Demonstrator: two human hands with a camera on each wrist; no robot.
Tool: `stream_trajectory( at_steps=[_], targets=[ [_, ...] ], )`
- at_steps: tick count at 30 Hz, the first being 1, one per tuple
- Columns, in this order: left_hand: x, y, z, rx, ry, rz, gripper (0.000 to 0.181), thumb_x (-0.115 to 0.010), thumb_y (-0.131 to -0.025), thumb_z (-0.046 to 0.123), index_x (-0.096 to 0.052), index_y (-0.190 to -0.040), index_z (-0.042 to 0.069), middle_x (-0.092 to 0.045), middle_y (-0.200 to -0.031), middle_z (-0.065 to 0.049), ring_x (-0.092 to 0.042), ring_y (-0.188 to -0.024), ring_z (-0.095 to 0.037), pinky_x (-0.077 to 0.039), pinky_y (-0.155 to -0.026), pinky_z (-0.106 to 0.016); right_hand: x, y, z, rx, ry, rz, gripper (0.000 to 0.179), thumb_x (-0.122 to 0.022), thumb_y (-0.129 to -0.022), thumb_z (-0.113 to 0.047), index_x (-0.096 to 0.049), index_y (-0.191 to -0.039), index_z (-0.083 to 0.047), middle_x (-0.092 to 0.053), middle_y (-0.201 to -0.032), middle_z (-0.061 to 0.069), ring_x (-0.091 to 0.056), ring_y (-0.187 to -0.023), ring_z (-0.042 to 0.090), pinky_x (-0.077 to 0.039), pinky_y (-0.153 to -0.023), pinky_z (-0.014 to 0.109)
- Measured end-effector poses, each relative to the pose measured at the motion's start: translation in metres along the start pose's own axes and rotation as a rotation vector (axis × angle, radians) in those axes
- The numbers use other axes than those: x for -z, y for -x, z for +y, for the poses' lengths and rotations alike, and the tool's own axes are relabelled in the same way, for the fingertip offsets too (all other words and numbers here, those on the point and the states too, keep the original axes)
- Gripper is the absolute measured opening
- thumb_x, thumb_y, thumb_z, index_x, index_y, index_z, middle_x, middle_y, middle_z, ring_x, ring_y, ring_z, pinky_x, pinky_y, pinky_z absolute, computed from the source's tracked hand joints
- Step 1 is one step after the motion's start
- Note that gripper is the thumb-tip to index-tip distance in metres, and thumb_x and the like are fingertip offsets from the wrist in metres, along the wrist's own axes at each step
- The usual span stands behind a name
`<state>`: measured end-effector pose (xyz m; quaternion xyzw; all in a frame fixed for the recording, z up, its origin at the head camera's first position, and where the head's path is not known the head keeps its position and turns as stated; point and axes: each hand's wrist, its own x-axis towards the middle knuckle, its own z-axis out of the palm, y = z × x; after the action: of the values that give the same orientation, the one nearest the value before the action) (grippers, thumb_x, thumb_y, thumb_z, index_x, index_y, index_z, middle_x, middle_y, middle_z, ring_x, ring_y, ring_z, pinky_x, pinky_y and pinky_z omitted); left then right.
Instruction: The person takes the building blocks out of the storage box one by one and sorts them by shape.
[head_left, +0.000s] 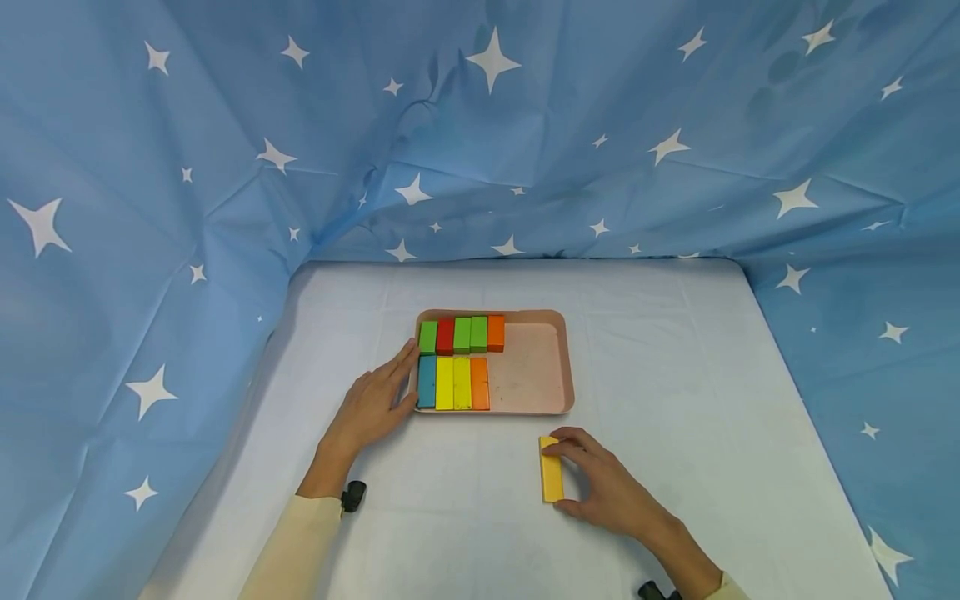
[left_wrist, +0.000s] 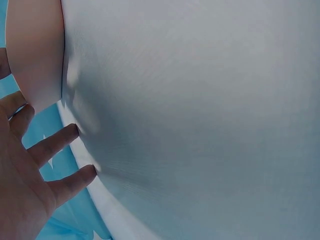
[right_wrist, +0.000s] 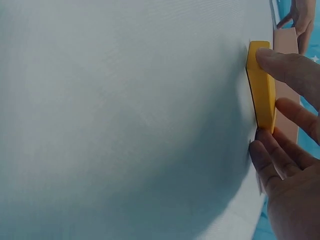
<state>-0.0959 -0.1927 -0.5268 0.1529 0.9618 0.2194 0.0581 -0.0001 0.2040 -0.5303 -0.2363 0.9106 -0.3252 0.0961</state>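
Note:
A pink tray (head_left: pixel 528 379) holds two rows of coloured blocks along its left side. The back row has green, red and orange blocks (head_left: pixel 496 332); the front row has a blue block (head_left: pixel 427 382), two yellow blocks and an orange one. My left hand (head_left: pixel 375 404) rests against the tray's left edge, its fingers spread; the left wrist view shows that hand (left_wrist: pixel 25 175) beside the tray wall (left_wrist: pixel 36 50). In front of the tray, my right hand (head_left: pixel 603 483) pinches a yellow block (head_left: pixel 551 471) by its two ends, as the right wrist view shows too, with the thumb (right_wrist: pixel 287 65) at the near end.
White cloth (head_left: pixel 675 358) covers the table around the tray. A blue curtain with white stars (head_left: pixel 480 150) hangs at the back and both sides. Inside the tray, bare floor shows to the right of the blocks.

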Motion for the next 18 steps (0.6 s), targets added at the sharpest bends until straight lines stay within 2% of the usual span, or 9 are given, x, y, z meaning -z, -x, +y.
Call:
stream_trajectory(
  at_steps=[4, 8, 14, 18],
  targets=[
    [0.0, 0.0, -0.001, -0.006, -0.001, 0.002, 0.072, -0.057, -0.105, 0.034, -0.024, -0.167, 0.022, -0.02, -0.175, 0.007, -0.039, -0.153, -0.03, -0.036, -0.115, -0.07, 0.005, -0.002, -0.003, -0.024, 0.034, -0.023, 0.074, -0.099, -0.069, -0.028, -0.065, -0.134, -0.026, -0.053, -0.149, -0.001, -0.057, -0.134, 0.023, -0.054, -0.106, 0.048],
    [-0.001, 0.001, -0.002, -0.005, 0.003, 0.005, 0.072, -0.057, -0.105, 0.034, -0.024, -0.168, 0.023, -0.02, -0.175, 0.008, -0.039, -0.153, -0.03, -0.035, -0.116, -0.07, 0.014, -0.01, -0.008, -0.008, 0.049, -0.018, 0.076, -0.098, -0.069, -0.035, -0.064, -0.136, -0.024, -0.053, -0.149, 0.001, -0.057, -0.132, 0.025, -0.055, -0.104, 0.049],
    [-0.001, 0.001, -0.003, -0.003, 0.01, 0.004, 0.072, -0.056, -0.105, 0.035, -0.023, -0.168, 0.023, -0.02, -0.175, 0.008, -0.039, -0.154, -0.03, -0.034, -0.116, -0.07, 0.026, -0.029, -0.016, 0.051, -0.004, 0.002, 0.07, -0.096, -0.073, -0.031, -0.065, -0.135, -0.018, -0.057, -0.143, -0.006, -0.06, -0.127, 0.018, -0.054, -0.106, 0.045],
    [-0.002, 0.0, -0.003, -0.004, 0.013, 0.004, 0.071, -0.056, -0.105, 0.036, -0.024, -0.168, 0.023, -0.02, -0.175, 0.008, -0.038, -0.154, -0.03, -0.035, -0.116, -0.07, 0.031, -0.047, -0.021, 0.091, -0.003, 0.014, 0.063, -0.093, -0.079, -0.029, -0.066, -0.134, -0.016, -0.059, -0.142, -0.002, -0.06, -0.128, 0.019, -0.054, -0.108, 0.046]
  ],
)
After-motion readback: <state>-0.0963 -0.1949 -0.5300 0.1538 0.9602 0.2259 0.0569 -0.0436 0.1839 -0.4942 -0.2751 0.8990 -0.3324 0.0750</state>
